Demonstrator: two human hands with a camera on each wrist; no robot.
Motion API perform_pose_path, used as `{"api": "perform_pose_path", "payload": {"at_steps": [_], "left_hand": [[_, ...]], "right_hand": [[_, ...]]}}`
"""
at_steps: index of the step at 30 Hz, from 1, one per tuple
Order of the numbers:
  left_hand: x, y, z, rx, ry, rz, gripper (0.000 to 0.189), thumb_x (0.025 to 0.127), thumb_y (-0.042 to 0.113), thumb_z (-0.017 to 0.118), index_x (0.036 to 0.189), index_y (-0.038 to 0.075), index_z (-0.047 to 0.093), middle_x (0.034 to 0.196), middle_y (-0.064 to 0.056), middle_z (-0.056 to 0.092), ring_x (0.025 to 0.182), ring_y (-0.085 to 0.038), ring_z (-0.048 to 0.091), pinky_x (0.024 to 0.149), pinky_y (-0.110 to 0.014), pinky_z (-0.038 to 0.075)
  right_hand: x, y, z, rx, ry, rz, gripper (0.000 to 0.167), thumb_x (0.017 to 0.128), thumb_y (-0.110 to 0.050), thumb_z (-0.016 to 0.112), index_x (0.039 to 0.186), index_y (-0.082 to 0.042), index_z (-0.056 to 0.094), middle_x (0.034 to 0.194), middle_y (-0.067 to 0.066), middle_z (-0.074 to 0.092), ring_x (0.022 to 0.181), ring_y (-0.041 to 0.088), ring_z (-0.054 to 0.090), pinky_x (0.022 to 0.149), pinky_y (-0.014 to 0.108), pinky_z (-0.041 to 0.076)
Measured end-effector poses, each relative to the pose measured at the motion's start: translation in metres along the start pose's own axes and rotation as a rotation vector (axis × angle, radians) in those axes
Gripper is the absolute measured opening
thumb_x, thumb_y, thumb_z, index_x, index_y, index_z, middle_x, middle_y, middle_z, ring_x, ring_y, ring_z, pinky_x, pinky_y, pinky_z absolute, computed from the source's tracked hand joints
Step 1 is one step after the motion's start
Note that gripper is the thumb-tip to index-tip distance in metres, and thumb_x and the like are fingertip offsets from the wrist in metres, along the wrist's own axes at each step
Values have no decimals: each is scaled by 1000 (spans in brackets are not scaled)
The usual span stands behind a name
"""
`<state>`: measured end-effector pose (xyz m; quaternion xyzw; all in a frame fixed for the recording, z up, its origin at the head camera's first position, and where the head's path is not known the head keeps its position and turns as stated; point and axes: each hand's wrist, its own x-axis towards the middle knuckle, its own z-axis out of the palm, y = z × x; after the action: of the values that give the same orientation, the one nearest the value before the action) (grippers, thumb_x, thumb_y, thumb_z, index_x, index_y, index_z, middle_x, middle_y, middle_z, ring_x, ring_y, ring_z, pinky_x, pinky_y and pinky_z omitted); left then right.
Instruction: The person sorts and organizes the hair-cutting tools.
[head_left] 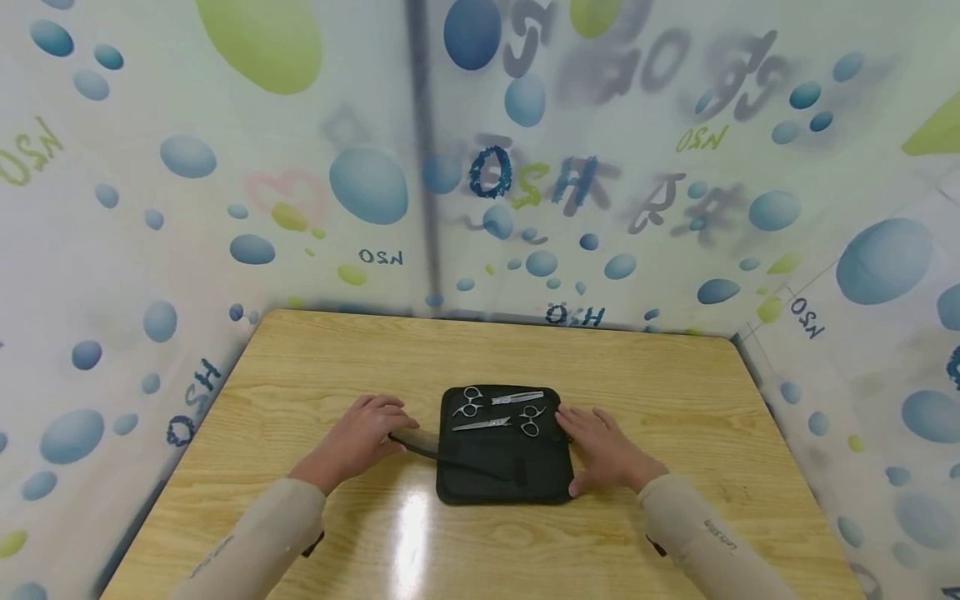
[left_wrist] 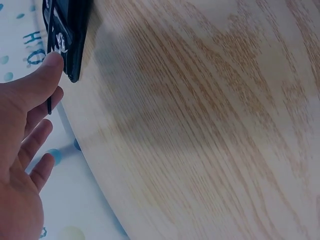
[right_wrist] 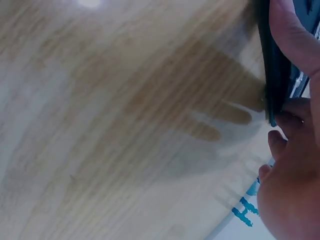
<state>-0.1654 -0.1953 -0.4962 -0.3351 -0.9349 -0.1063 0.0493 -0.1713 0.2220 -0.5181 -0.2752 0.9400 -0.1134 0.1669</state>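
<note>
A black zip case (head_left: 480, 493) lies flat on the wooden table. Two pairs of silver scissors sit in its far half: one pair (head_left: 517, 398) has its finger rings to the left, the other (head_left: 480, 424) has them to the right. Left of the case, my left hand (head_left: 371, 437) pinches the near end of a slim dark comb (head_left: 450, 462) between thumb and fingers. The comb's far end overlaps the case's near half. My right hand (head_left: 607, 450) rests along the case's right edge, fingers spread towards the far corner and thumb at the near one.
The wooden table (head_left: 637, 367) extends around the case, its far edge against a wall (head_left: 450, 275) printed with blue and green drops and letters. Light glares off the tabletop in front of the case.
</note>
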Motion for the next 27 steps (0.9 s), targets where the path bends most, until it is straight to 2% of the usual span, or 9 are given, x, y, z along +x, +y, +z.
{"api": "perform_pose_path", "payload": {"at_steps": [7, 15, 27], "left_hand": [[0, 1, -1, -20, 0, 1, 36, 75, 27, 82, 109, 18, 74, 108, 2, 73, 117, -27, 59, 99, -49, 45], [-1, -1, -2, -37, 2, 7, 36, 75, 27, 82, 109, 18, 74, 108, 3, 73, 117, -27, 59, 99, -49, 45], [0, 0, 2, -40, -37, 18, 35, 76, 30, 81, 108, 20, 75, 107, 6, 73, 118, -27, 58, 98, -51, 44]], "right_hand": [[-1, -1, 9, -38, 33, -1, 116, 65, -58, 82, 153, -4, 29, 161, 12, 27, 149, 34, 24, 120, 59, 11], [-2, -5, 14, -3, 46, 15, 115, 67, -57, 80, 153, -2, 28, 161, 14, 25, 149, 36, 24, 119, 61, 11], [-1, -4, 18, -55, 52, 35, 114, 67, -59, 78, 153, -5, 28, 162, 11, 25, 149, 31, 26, 120, 58, 12]]}}
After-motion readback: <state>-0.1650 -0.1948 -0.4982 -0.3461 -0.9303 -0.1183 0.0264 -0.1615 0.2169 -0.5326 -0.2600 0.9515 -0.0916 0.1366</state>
